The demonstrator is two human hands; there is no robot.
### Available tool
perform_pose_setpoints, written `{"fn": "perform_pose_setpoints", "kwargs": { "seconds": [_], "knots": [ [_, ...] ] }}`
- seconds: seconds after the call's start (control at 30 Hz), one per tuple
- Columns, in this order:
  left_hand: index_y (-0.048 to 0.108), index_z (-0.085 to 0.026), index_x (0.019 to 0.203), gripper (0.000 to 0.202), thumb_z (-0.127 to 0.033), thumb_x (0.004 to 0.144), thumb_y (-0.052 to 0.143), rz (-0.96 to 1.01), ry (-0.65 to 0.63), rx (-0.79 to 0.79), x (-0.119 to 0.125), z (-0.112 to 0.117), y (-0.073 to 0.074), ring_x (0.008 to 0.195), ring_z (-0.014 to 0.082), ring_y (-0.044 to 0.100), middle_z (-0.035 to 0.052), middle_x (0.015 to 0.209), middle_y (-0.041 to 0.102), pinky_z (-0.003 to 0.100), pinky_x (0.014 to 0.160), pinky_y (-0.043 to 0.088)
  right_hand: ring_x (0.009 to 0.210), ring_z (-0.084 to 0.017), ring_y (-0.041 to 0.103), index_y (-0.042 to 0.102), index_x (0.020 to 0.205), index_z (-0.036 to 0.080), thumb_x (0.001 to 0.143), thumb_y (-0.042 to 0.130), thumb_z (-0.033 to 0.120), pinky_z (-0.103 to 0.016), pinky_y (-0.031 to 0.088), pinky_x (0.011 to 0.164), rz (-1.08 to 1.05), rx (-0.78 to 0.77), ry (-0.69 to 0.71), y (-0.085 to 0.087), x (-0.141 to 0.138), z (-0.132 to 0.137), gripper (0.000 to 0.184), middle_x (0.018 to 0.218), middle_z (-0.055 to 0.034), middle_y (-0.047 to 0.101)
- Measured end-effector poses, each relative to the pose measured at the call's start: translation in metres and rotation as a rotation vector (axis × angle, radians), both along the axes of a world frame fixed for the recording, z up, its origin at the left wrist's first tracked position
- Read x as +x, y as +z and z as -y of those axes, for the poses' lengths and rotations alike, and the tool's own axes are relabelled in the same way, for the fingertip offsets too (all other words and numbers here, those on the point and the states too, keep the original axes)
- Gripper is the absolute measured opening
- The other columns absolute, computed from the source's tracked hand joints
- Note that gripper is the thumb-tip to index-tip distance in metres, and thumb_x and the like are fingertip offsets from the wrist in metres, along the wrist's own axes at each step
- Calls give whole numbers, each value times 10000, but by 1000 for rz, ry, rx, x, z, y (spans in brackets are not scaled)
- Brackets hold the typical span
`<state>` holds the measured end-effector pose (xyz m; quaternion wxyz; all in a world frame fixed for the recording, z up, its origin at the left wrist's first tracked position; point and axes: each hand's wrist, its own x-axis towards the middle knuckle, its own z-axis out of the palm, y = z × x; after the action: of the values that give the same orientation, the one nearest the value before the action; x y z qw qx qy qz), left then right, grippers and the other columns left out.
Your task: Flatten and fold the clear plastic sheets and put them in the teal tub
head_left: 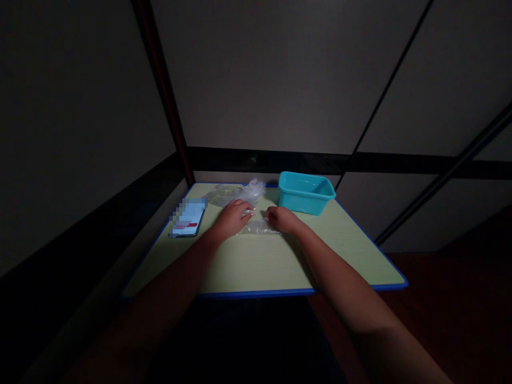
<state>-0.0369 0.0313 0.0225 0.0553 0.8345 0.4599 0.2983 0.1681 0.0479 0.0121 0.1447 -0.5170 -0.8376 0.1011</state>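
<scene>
A small clear plastic bag point(260, 228) lies flat on the table between my two hands. My left hand point(232, 220) is at its left end, with thumb and fingers closed around a small whitish thing point(247, 212) too unclear to name. On the other side, my right hand point(281, 218) is curled with its fingertips pinched at the bag's upper right edge. The knuckles partly hide what those fingers grip. Just beyond my left hand, more crumpled clear plastic bags point(255, 188) are heaped near the table's back edge.
A turquoise plastic basket point(306, 201) stands at the back right of the pale table point(256, 266), which has a blue rim. At the left edge lies a phone point(188, 217) with its screen lit and partly blurred. A panelled wall point(264, 74) rises behind the table.
</scene>
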Motion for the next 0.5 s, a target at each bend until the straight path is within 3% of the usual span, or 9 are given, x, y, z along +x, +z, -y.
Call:
{"fn": "perform_pose_setpoints", "kwargs": {
  "seconds": [0.13,0.27,0.5],
  "knots": [
    [656,-151,887,164,-156,800,516,25,-54,-164,17,-8,-8,948,210,562,74,946,656,318,885,408,618,-103,474,630,793,155,769,516,110,-193,290,564,-85,-10,21,0,1,-1,125,695,-6,622],
    [670,-144,793,202,-71,740,489,28,-66,-269,24,-22,-9,804,185,597,55,838,670,271,751,443,607,-98,459,628,795,148,760,523,113,-191,292,563,-134,-18,44,0,3,-1,116,677,4,604],
    [665,-151,692,137,-91,652,548,82,-161,-466,28,-39,-3,676,154,605,14,687,671,215,608,430,604,-88,462,625,805,146,773,505,123,-182,301,559,-192,-26,74,-2,6,-2,127,665,22,585]
  ]
}}
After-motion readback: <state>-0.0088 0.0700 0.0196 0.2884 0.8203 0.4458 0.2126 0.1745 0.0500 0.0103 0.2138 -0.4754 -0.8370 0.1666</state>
